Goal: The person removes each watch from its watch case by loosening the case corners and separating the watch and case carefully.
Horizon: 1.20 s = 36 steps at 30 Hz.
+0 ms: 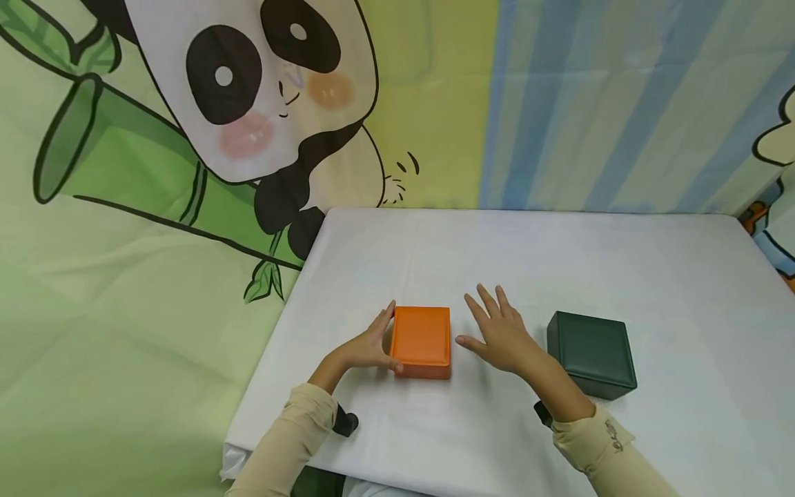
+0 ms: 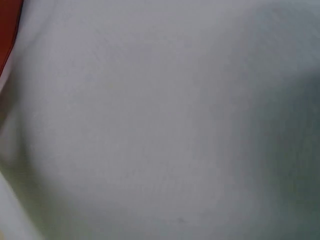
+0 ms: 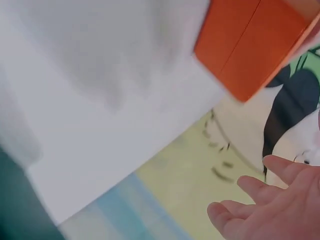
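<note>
An orange box (image 1: 422,337) with a flat top lies on the white table, left of the middle. At its left side my left hand (image 1: 366,347) holds it, thumb at the near corner and fingers at the far corner. The right hand (image 1: 503,338) hovers to the right of the box with fingers spread, touching nothing. In the right wrist view the spread fingers (image 3: 265,195) appear at lower right, and the orange box's side (image 3: 245,50) shows a thin seam. Only a sliver of the box (image 2: 6,30) enters the left wrist view.
A dark green box (image 1: 593,352) sits on the table, right of the right forearm. The white table (image 1: 528,255) ends at the back against a printed cloth (image 1: 559,103) with a panda. More cloth (image 1: 124,345) hangs at the left.
</note>
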Each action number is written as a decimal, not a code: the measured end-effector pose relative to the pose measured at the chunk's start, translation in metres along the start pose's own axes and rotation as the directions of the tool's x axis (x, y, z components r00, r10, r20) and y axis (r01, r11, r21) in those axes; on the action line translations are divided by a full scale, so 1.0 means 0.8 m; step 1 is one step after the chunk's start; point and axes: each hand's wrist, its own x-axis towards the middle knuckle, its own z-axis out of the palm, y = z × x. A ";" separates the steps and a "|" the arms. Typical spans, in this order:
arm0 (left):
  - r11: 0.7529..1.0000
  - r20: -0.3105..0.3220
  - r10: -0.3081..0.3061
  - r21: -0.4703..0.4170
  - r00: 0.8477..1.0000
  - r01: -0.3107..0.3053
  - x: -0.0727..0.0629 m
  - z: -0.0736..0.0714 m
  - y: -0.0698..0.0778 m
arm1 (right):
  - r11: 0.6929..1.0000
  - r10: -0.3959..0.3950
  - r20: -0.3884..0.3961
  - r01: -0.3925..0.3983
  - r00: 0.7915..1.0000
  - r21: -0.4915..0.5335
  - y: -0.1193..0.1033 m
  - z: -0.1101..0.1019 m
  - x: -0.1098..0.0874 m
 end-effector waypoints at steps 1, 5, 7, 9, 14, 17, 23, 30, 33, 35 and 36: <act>1.000 0.007 0.005 -0.004 1.000 -0.005 0.001 0.001 0.000 | 1.000 -0.012 0.010 0.012 1.000 0.003 -0.005 0.004 0.004; 1.000 0.022 0.008 0.009 1.000 -0.008 0.005 0.004 -0.003 | 0.998 -0.066 0.095 0.065 0.993 0.010 -0.022 0.022 0.019; 1.000 0.022 0.007 0.014 1.000 -0.007 0.007 0.007 -0.005 | 0.997 -0.076 0.142 0.078 0.987 -0.011 -0.027 0.033 0.024; 0.999 0.018 0.027 0.037 0.999 -0.027 0.011 0.011 -0.008 | 0.995 -0.073 0.174 0.083 0.982 -0.050 -0.030 0.044 0.028; 0.991 -0.011 0.102 0.084 0.995 -0.101 0.017 0.020 -0.018 | 0.975 -0.077 0.171 0.111 0.982 -0.194 -0.034 0.060 0.032; 0.983 -0.051 0.163 0.096 0.985 -0.157 0.018 0.024 -0.024 | 0.950 -0.113 0.145 0.150 0.983 -0.272 -0.035 0.063 0.034; 0.968 -0.104 0.218 0.147 0.970 -0.202 0.020 0.027 -0.027 | 0.908 -0.168 0.139 0.208 0.976 -0.364 -0.036 0.058 0.039; 0.968 -0.097 0.214 0.154 0.972 -0.198 0.023 0.026 -0.022 | 0.881 -0.192 0.159 0.241 0.969 -0.407 -0.036 0.047 0.042; 0.967 -0.096 0.221 0.149 0.971 -0.205 0.023 0.027 -0.024 | 0.882 -0.196 0.183 0.255 0.963 -0.397 -0.036 0.044 0.046; 0.968 -0.089 0.219 0.143 0.972 -0.205 0.023 0.028 -0.027 | 0.884 -0.196 0.202 0.262 0.960 -0.386 -0.036 0.043 0.050; 0.969 -0.087 0.215 0.142 0.973 -0.202 0.023 0.028 -0.028 | 0.888 -0.193 0.211 0.262 0.958 -0.377 -0.036 0.042 0.052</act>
